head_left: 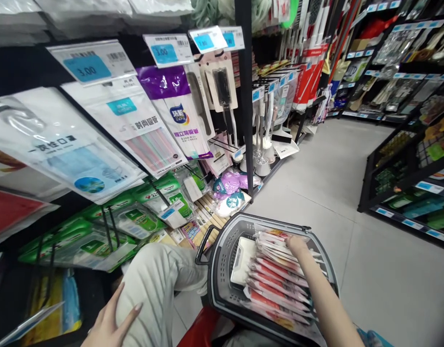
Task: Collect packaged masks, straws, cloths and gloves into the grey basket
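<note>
A grey shopping basket (222,255) stands on the floor by my knee, filled with several flat red-and-white packets (276,284) and a white flat item (242,260). My right hand (296,244) reaches into the basket and rests on the top packets at its far end; its fingers are mostly hidden among them. My left hand (111,323) lies flat on my light trouser leg (157,284), fingers stretched out and holding nothing.
Hanging packets of masks (73,159) and straws (150,135) fill the shelf rack on the left, with green packets (135,217) below and price tags (88,62) above. A black upright post (246,96) divides the rack. Dark shelving (413,159) stands right across the grey floor aisle.
</note>
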The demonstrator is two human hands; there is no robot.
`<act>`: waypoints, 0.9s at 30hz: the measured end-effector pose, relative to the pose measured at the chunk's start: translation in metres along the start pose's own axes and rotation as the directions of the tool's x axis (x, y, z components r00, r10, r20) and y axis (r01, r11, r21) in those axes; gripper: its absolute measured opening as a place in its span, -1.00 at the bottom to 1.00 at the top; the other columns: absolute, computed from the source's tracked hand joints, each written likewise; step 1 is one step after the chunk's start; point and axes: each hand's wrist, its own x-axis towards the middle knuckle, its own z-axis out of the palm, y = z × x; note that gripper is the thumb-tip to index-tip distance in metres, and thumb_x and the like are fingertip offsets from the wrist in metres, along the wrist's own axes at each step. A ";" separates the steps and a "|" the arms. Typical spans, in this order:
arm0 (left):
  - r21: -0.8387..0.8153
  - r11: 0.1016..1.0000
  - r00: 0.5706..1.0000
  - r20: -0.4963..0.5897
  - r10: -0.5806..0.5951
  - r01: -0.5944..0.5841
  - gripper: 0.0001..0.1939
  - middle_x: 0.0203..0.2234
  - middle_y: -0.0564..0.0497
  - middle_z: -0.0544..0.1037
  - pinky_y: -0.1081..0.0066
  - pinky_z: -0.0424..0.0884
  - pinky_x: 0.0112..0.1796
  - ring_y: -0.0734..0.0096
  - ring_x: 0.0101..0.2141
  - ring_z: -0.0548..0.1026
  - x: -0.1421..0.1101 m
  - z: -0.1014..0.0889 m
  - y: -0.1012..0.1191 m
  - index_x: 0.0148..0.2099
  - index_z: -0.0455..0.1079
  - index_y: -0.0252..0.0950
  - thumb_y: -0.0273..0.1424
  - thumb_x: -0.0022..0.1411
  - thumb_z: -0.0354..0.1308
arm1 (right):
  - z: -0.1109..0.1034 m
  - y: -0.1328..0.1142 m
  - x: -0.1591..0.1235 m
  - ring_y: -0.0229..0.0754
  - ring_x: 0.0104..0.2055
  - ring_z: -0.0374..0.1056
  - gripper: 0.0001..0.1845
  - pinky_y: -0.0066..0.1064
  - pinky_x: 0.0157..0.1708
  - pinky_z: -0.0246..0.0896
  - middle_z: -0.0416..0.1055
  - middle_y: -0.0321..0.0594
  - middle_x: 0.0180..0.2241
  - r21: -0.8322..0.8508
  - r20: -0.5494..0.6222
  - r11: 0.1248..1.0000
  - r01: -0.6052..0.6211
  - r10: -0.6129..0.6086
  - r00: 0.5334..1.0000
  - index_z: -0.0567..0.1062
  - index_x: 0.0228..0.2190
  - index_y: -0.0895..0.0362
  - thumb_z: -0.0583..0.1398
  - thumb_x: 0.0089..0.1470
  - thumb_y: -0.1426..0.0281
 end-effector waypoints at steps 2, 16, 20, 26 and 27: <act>0.019 1.000 1.000 -0.005 -0.008 0.008 -0.26 0.21 -0.18 0.19 0.03 0.32 -0.04 -0.16 0.11 0.30 0.000 0.000 0.002 0.33 -0.16 -0.12 0.10 0.19 -0.29 | 0.004 -0.006 0.004 -0.16 -0.11 0.38 -0.73 -0.15 -0.08 0.30 0.44 -0.15 -0.15 -0.001 0.007 1.000 0.005 -0.005 1.000 0.44 -0.18 0.22 0.14 0.16 0.29; 0.061 0.998 0.999 0.006 -0.036 0.036 -0.27 0.18 -0.18 0.23 0.03 0.36 -0.09 -0.13 0.07 0.34 0.002 -0.003 0.007 0.31 -0.09 -0.17 0.06 0.19 -0.24 | -0.016 0.008 0.016 -0.11 -0.16 0.44 -0.76 -0.32 -0.19 0.26 0.50 0.00 -0.23 -0.059 -0.149 0.998 0.021 -0.030 0.988 0.46 -0.18 0.24 0.08 0.11 0.53; 0.044 0.999 1.000 -0.003 -0.031 0.031 -0.27 0.19 -0.17 0.21 0.05 0.35 -0.07 -0.09 0.09 0.32 0.003 -0.002 0.004 0.32 -0.09 -0.17 0.05 0.18 -0.23 | -0.007 0.008 0.012 -0.11 -0.25 0.47 -0.77 -0.29 -0.26 0.30 0.53 -0.03 -0.32 -0.104 -0.124 0.995 -0.011 -0.002 0.992 0.50 -0.27 0.26 0.05 0.13 0.54; 0.047 0.998 0.999 -0.009 -0.042 0.042 -0.27 0.18 -0.17 0.24 0.07 0.39 -0.11 -0.12 0.07 0.34 0.003 -0.004 0.007 0.31 -0.07 -0.16 0.04 0.17 -0.19 | -0.048 0.035 -0.009 -0.04 -0.19 0.46 -0.64 -0.35 -0.29 0.25 0.51 0.03 -0.20 -0.107 -0.208 0.994 0.001 -0.023 0.978 0.48 -0.14 0.15 -0.01 0.12 0.55; 0.050 0.998 0.999 -0.004 -0.045 0.046 -0.27 0.19 -0.16 0.23 0.06 0.39 -0.11 -0.12 0.07 0.34 0.003 -0.005 0.007 0.31 -0.08 -0.15 0.05 0.17 -0.19 | -0.057 0.044 -0.017 -0.06 -0.17 0.45 -0.64 -0.36 -0.28 0.24 0.51 -0.01 -0.17 -0.108 -0.219 0.994 0.024 -0.048 0.974 0.48 -0.12 0.12 -0.01 0.12 0.53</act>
